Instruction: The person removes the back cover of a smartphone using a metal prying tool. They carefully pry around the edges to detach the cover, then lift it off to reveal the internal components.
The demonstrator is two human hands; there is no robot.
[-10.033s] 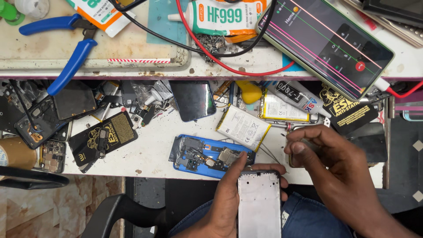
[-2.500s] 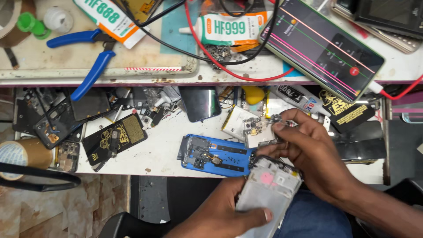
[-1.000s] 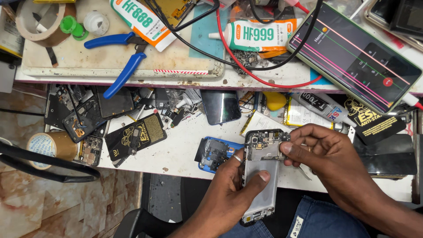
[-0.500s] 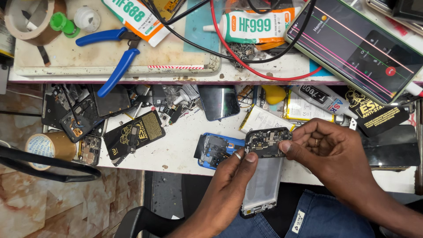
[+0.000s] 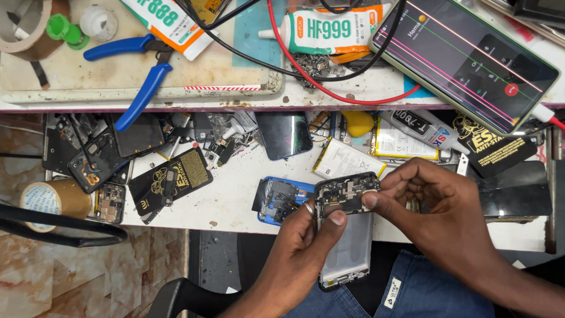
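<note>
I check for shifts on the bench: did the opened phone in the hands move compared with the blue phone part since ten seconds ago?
Yes. The opened phone sat right of and below the blue phone part; its top now overlaps that part's right end, higher up.

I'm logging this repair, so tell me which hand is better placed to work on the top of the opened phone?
Probably the right hand: its fingers already pinch the phone at its top corner, while the left hand grips its side.

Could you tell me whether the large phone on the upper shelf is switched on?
On: the large phone shows a lit screen crossed by coloured lines.
</note>
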